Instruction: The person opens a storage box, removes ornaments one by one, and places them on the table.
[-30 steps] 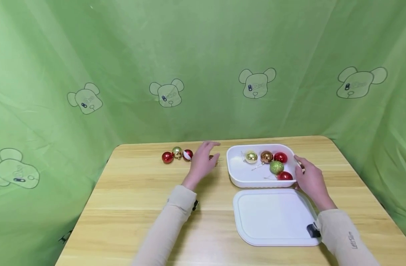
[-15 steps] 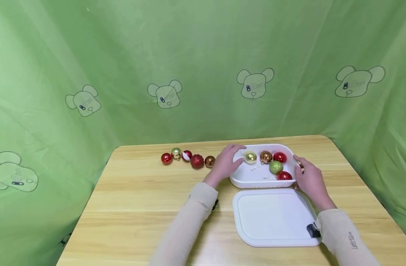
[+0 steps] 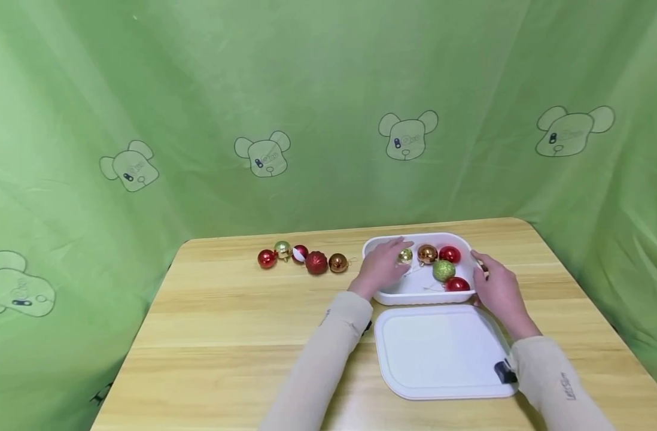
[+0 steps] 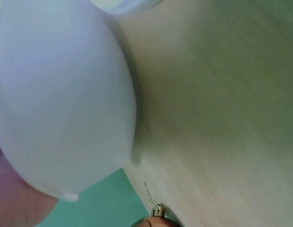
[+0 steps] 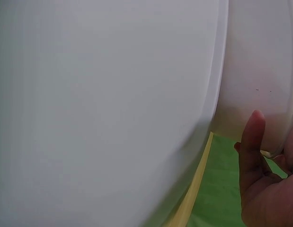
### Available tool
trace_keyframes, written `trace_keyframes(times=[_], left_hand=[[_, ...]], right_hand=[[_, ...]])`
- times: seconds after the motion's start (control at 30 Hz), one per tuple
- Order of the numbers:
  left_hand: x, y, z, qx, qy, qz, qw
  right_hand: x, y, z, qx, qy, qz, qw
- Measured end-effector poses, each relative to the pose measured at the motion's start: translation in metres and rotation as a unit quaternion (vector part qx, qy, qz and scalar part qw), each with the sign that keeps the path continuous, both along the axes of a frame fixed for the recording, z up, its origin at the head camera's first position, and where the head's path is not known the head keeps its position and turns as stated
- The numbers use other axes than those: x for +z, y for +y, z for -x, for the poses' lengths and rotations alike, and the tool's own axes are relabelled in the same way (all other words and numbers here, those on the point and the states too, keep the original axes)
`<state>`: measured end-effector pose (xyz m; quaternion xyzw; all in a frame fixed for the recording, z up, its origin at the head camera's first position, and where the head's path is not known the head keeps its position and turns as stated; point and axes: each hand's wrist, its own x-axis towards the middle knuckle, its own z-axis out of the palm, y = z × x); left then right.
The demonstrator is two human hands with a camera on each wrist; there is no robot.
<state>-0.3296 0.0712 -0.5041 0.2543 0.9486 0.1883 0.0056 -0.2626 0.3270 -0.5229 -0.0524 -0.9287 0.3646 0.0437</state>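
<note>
My left hand point(image 3: 381, 266) reaches over the left rim of a white plastic box point(image 3: 371, 245), its thumb and fingers spread either side of a pale gold Christmas ball point(image 3: 405, 256); whether they touch it is unclear. My right hand point(image 3: 498, 287) grips the box's right rim. In the box also lie a copper ball point(image 3: 428, 254), a glittery green ball point(image 3: 444, 270) and two red balls, one at the back point(image 3: 449, 254) and one in front point(image 3: 458, 284). The left wrist view shows the box's outer wall point(image 4: 66, 94); the right wrist view shows fingers point(image 5: 253, 142) at its wall.
A white lid point(image 3: 441, 353) lies in front of the box. Left of it, a row of several balls includes a brown ball point(image 3: 338, 263), a textured red ball point(image 3: 316, 262) and a shiny red ball point(image 3: 266, 258). A green curtain point(image 3: 328, 179) hangs behind the wooden table point(image 3: 226, 341).
My left hand has moved right, from beside the brown ball on the table to the pale gold ball inside the box. My right hand has stayed on the box's rim.
</note>
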Motion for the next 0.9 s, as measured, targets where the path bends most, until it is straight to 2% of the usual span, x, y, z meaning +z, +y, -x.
trace_keyframes(times=[0.27, 0.43, 0.67, 0.9], left_hand=[[-0.0031, 0.0046, -0.001, -0.002, 0.01, 0.088, 0.9961], [-0.006, 0.0047, -0.0001, -0.001, 0.018, 0.075, 0.997], [-0.0082, 0.0032, -0.0009, -0.019, 0.033, 0.065, 0.9972], [-0.008, 0.003, -0.0012, -0.025, 0.034, 0.027, 0.9987]], right_hand=[[0.0014, -0.0007, 0.0013, 0.0, -0.009, -0.001, 1.0], [0.0015, -0.0009, 0.0013, 0.0, -0.012, 0.0, 1.0], [0.002, -0.0016, 0.0013, -0.001, -0.006, -0.008, 1.0], [0.0032, -0.0022, 0.0006, 0.0, -0.005, -0.012, 1.0]])
